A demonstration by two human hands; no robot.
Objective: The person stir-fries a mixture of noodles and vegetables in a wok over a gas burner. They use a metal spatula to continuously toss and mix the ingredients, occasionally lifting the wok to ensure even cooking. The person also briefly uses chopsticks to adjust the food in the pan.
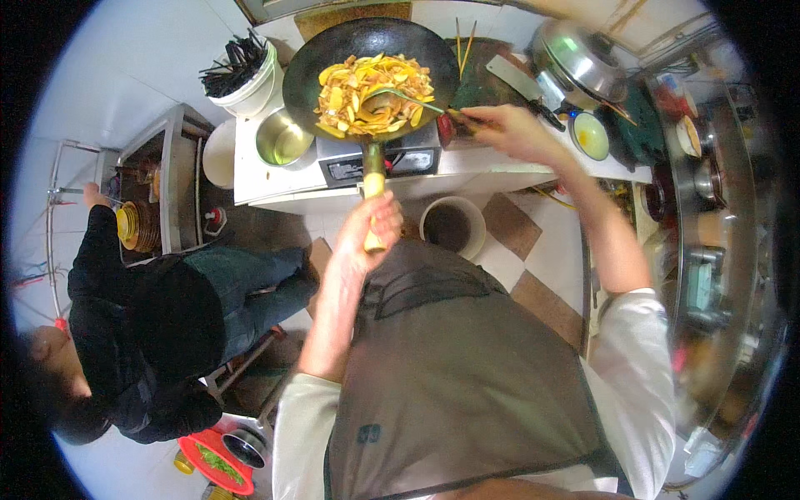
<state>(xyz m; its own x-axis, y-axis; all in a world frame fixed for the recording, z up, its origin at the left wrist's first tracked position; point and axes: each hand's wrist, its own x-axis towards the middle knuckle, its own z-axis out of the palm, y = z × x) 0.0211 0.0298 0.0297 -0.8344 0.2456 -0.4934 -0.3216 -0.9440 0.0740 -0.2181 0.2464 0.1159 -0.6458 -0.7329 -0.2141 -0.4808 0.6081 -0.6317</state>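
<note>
My left hand (370, 228) grips the pale wooden handle (374, 182) of a black wok (369, 39), which sits over a box-shaped cooker (381, 165). In my right hand (506, 128) is the handle end of a metal ladle (406, 97). Its bowl lies among yellow slices and small brownish pieces of food (375, 84) in the wok. Just left of the cooker stands a steel pot (284, 139) with yellowish liquid in it. The underside of the wok is hidden.
Right of the wok are a cleaver (514, 75), chopsticks (465, 47), a lidded steel pot (581, 59) and a green bowl (590, 136). A white bucket (250, 84) of black strips stands left. Below is a floor bucket (453, 226). Another person (169, 312) reaches toward a sink (167, 187) at left.
</note>
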